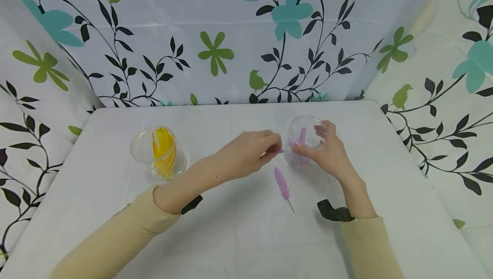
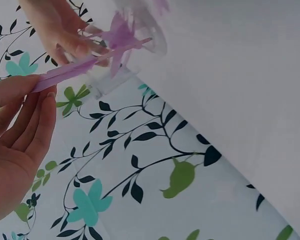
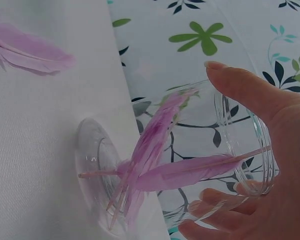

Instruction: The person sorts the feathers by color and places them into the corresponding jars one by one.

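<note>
My left hand [image 1: 250,150] pinches a light purple feather [image 2: 65,74] between thumb and fingers, just left of a clear jar [image 1: 292,126]. In the left wrist view the feather's quill points toward the jar and overlaps it. With thumb and fingers on opposite sides, my right hand [image 1: 331,152] grips this jar near its rim. Several purple feathers [image 3: 190,172] stand at different slants inside it, above the round clear base. Another purple feather [image 1: 282,183] lies on the white table in front of the jar.
On the left of the table [image 1: 231,236] stands a second clear jar [image 1: 142,148] holding yellow feathers [image 1: 164,152]. A patterned curtain [image 1: 154,26] hangs behind the table and at both sides. Dark straps [image 1: 335,212] sit at both wrists.
</note>
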{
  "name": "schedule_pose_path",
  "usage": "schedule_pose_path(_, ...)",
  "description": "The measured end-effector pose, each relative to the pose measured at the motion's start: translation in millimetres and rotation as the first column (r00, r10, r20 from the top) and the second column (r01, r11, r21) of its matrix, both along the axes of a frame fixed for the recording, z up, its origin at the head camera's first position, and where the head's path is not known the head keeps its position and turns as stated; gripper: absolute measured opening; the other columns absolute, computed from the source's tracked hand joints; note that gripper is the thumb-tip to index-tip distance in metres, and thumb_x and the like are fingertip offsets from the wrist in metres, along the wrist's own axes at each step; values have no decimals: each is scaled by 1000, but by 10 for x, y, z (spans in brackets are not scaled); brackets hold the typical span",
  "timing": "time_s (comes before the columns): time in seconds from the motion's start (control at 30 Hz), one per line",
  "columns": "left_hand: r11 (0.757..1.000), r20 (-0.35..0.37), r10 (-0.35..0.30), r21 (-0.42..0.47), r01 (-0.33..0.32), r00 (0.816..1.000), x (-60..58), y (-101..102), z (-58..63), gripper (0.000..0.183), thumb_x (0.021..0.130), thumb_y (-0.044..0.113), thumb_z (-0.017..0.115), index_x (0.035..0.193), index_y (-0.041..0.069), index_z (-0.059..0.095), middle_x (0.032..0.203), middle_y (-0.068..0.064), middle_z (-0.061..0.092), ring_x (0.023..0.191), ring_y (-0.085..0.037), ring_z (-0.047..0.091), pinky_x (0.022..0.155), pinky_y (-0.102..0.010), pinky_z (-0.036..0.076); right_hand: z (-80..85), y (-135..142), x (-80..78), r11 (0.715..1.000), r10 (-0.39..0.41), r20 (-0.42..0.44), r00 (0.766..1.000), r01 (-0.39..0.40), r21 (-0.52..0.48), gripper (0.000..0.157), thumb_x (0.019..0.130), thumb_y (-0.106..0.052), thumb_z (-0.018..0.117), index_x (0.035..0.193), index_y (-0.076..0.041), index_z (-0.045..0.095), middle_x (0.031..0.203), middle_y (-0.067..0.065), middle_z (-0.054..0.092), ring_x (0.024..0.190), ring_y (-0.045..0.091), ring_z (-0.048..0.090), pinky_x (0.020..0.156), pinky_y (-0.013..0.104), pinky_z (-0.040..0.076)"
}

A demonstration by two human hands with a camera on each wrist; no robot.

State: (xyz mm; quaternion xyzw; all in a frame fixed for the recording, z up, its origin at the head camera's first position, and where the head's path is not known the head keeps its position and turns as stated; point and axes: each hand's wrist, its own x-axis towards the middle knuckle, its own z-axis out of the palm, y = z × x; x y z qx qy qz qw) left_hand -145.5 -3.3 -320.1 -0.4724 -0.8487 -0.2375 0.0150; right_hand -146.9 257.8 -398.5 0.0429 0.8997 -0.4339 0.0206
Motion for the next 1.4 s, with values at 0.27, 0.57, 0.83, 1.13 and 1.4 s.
schedule_pose_path(0.27, 991, -13, 50, 123, -48, 999, -295, 457, 400, 6, 96, 5, 63, 101, 7, 62, 95, -2, 64, 87, -13, 60, 81, -15, 51, -11, 9, 2, 1000, 5, 7, 1000, -5, -4, 124, 74, -65, 78, 158, -11, 4, 160, 18, 31, 145, 40, 33, 107, 66, 38)
schedule_pose_path(0.57, 991, 23, 91, 99, -92, 996, -549, 820, 327, 4, 96, 7, 63, 97, 10, 61, 91, -1, 64, 83, -12, 58, 76, -16, 48, -3, 16, 13, 1000, 9, 13, 1000, -9, -27, 123, 73, -65, 78, 157, -12, 5, 160, 16, 30, 145, 39, 33, 105, 66, 39)
schedule_pose_path(0.83, 985, -14, 137, -102, -138, 990, -617, 873, -55, 7, 96, 19, 67, 98, 15, 72, 96, 5, 74, 110, -17, 60, 99, -28, 48, 3, 15, -2, 1000, 16, -6, 1000, -16, -5, 122, 75, -62, 78, 157, -9, 5, 159, 19, 31, 145, 39, 33, 107, 66, 38)
schedule_pose_path(1.13, 974, -134, 144, -156, -164, 981, -653, 774, -315, 18, 98, 29, 64, 106, 21, 78, 127, 1, 66, 136, -25, 40, 119, -41, 30, -3, -3, -17, 1000, 20, -15, 1000, -20, 21, 122, 75, -62, 79, 157, -8, 6, 158, 21, 33, 144, 42, 35, 106, 66, 39)
schedule_pose_path(1.4, 980, -105, 181, -65, -189, 978, -571, 552, -408, 42, 101, 27, 60, 141, 19, 52, 147, -6, 47, 137, -27, 40, 118, -39, 32, -2, 11, -12, 1000, 20, -26, 999, -19, 24, 122, 75, -60, 80, 156, -6, 7, 156, 23, 34, 143, 43, 35, 108, 65, 37)
